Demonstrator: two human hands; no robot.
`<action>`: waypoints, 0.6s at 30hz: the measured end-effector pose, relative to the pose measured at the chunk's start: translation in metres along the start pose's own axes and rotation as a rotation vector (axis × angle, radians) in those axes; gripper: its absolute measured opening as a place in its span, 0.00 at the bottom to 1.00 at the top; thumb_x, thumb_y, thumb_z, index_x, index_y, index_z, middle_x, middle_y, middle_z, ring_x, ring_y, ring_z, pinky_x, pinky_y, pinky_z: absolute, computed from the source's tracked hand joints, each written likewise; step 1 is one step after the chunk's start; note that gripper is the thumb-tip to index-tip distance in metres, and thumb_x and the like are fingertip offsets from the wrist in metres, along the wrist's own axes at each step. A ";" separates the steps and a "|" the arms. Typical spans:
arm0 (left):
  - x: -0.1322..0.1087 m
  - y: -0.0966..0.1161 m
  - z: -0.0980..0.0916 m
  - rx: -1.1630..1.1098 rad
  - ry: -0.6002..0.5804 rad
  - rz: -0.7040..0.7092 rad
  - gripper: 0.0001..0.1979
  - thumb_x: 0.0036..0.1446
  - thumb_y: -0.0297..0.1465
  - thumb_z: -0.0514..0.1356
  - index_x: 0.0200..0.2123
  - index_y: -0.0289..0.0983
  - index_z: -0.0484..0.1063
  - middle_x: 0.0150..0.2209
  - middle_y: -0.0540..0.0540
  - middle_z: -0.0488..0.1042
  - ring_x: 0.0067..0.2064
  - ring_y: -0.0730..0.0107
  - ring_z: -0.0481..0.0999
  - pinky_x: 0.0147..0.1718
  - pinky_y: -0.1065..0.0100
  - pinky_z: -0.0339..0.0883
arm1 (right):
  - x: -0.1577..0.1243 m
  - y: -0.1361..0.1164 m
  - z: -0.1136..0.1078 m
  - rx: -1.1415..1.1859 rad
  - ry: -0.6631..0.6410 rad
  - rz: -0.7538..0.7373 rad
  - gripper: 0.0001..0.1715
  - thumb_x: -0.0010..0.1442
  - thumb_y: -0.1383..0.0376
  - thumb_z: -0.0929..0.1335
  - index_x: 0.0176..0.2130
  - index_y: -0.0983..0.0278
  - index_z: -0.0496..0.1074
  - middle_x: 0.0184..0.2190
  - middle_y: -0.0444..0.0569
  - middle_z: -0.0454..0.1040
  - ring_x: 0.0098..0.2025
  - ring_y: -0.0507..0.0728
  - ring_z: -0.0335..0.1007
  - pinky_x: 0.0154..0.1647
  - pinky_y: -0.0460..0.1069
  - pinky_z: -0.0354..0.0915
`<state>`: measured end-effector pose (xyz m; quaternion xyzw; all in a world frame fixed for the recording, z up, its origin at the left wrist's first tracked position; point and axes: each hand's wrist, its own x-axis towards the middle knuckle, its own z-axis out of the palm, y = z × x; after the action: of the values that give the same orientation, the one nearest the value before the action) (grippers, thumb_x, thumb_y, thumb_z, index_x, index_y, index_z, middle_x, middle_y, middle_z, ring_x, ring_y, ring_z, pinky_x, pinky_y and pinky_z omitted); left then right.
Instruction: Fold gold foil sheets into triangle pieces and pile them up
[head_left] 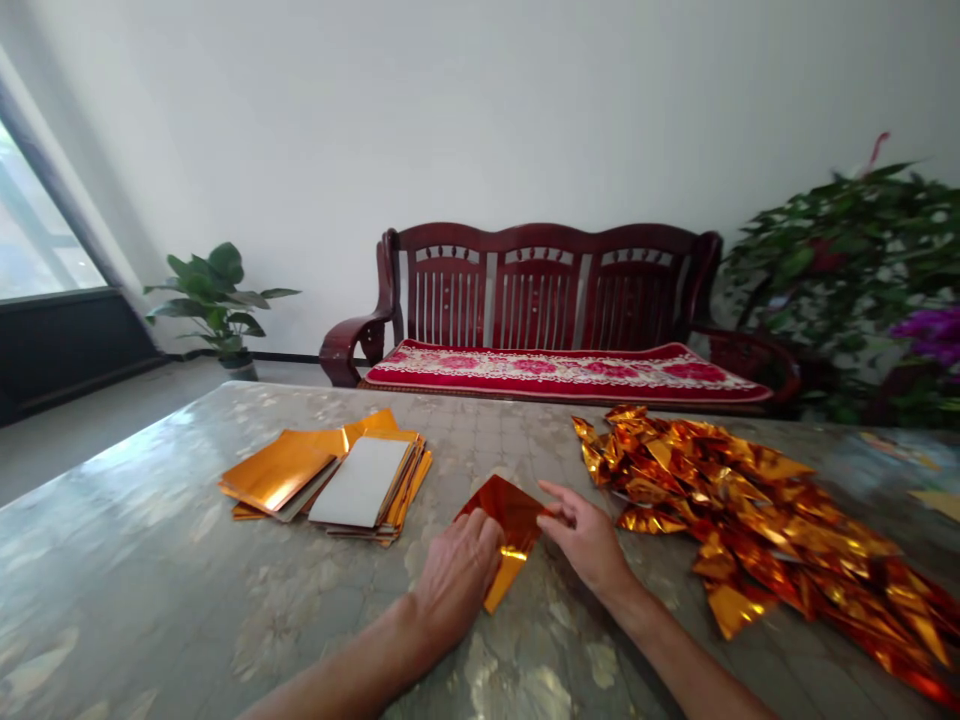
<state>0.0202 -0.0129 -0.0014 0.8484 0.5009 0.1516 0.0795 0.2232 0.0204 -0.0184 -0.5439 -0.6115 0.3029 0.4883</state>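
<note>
A shiny gold foil paper sheet point(504, 503) lies turned cornerwise on the table in front of me, its near part pointing toward me. My left hand point(461, 570) is closed at its left side, fingers curled over that edge. With thumb and fingers my right hand point(581, 535) pinches the right corner. Part of the sheet is hidden under the left fingers. To the left are stacked foil sheets point(281, 470), gold side up, and beside them a pile topped by a pale sheet point(364, 480). A large heap of folded gold foil pieces point(750, 500) spreads out on the right.
The patterned table point(187, 600) has a glossy covering. Behind it stands a dark red wooden bench point(536, 290) with a red floral cushion point(570, 370). A potted plant point(221, 300) is at the left, and leafy greenery point(840, 250) at the right.
</note>
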 end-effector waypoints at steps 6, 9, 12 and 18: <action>0.002 -0.022 0.005 -0.405 0.376 -0.056 0.35 0.58 0.22 0.54 0.66 0.45 0.46 0.60 0.41 0.61 0.43 0.71 0.76 0.45 0.64 0.74 | -0.008 -0.022 -0.022 -0.187 0.361 -0.610 0.09 0.62 0.69 0.68 0.40 0.59 0.78 0.36 0.48 0.78 0.38 0.55 0.75 0.41 0.50 0.71; 0.006 -0.032 0.016 -0.544 0.423 -0.039 0.39 0.56 0.21 0.56 0.67 0.45 0.44 0.62 0.40 0.59 0.49 0.67 0.76 0.49 0.63 0.74 | -0.013 -0.026 -0.025 -0.360 0.212 -0.853 0.16 0.62 0.74 0.66 0.44 0.58 0.77 0.37 0.48 0.78 0.39 0.54 0.74 0.42 0.49 0.70; 0.008 -0.038 0.023 -0.565 0.400 -0.033 0.41 0.52 0.19 0.57 0.67 0.43 0.48 0.63 0.39 0.58 0.56 0.62 0.72 0.54 0.60 0.71 | -0.015 -0.021 -0.022 -0.521 -0.031 -0.944 0.15 0.63 0.75 0.65 0.43 0.60 0.76 0.35 0.48 0.77 0.38 0.54 0.72 0.40 0.48 0.68; 0.000 -0.042 0.014 -0.335 0.229 -0.047 0.33 0.51 0.20 0.60 0.60 0.44 0.64 0.64 0.40 0.60 0.60 0.57 0.68 0.56 0.56 0.68 | -0.017 -0.012 -0.019 -0.700 -0.225 -0.795 0.12 0.66 0.72 0.64 0.39 0.61 0.76 0.33 0.48 0.75 0.37 0.55 0.68 0.38 0.49 0.62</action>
<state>-0.0098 0.0077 -0.0264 0.7886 0.4941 0.3265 0.1654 0.2354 -0.0013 -0.0060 -0.3649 -0.8831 -0.0708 0.2863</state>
